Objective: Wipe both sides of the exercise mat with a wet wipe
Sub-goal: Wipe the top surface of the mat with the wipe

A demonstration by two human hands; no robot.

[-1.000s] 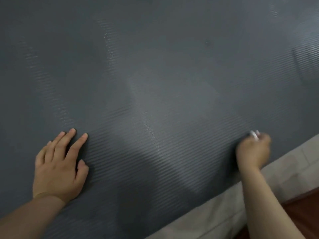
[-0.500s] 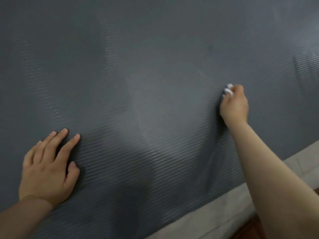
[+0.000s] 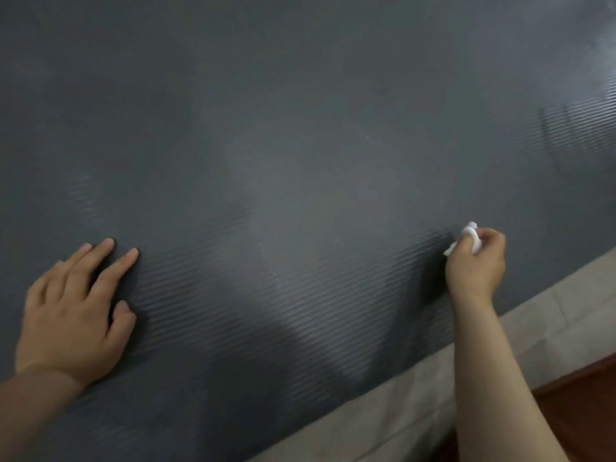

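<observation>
A person's right hand [image 3: 475, 261] is gripping a crumpled white wet wipe [image 3: 469, 235] against the dark grey ribbed exercise mat [image 3: 300, 145]. The left hand [image 3: 75, 311] is pressing flat on it, fingers spread.

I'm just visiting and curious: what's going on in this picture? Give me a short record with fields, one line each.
Activity: a person wipes a dark grey ribbed exercise mat
Left hand: flat on the mat, fingers spread, pressing it down
Right hand: grips a bunched white wet wipe against the mat
Surface marks: faint paler streaks across the mat's middle
Under the mat: a pale covering shows along its lower right edge
Beyond that: reddish-brown floor
</observation>
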